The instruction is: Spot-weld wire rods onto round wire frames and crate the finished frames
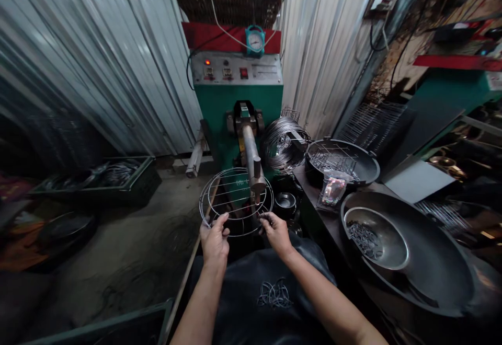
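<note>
My left hand point(215, 238) grips the near left rim of a round wire rack point(231, 218), which has two rings and several straight cross wires. The rack is held below the electrode arm point(251, 151) of a green spot-welding machine point(239, 99). At the rack's near right edge, my right hand point(275, 231) is closed in a pinch, close under the electrode tip. What its fingertips hold is too small and dark to make out. Several curved wire pieces point(274, 294) lie on the dark apron point(243, 282) over my lap.
To the right, a large dark pan point(435, 261) holds a metal bowl point(396, 245) of small wire pieces. Behind it stand another pan point(371, 164) with wire parts and a coil of wire rings point(284, 144). A green crate point(151, 172) sits on the floor at left.
</note>
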Demonstrator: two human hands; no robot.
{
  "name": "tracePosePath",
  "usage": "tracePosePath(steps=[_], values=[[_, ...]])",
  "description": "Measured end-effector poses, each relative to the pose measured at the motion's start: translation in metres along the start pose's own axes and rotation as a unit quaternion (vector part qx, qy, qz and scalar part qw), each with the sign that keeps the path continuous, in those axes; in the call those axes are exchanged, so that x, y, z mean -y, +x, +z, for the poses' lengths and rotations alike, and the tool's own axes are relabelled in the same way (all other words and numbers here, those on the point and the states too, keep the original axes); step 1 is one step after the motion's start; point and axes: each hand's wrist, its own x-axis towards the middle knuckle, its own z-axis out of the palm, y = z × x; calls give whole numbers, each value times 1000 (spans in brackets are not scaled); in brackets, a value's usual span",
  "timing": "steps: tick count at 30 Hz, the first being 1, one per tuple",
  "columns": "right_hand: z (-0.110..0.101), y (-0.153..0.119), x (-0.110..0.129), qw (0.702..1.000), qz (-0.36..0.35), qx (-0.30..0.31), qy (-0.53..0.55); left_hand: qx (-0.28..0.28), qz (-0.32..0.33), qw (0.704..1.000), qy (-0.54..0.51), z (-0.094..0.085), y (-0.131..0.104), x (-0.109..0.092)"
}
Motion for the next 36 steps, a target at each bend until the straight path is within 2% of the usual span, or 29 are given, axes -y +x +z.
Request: tracePosePath(steps=[12,23,36], values=[[0,4,-3,999,-2,7,-34,9,2,1000,-7,-3,5,4],[0,5,-2,999,1,-3,-41,9,-2,1000,-4,1,4,5],[-4,18,-5,998,-21,-10,-55,-16,-14,999,42,10,16,12]])
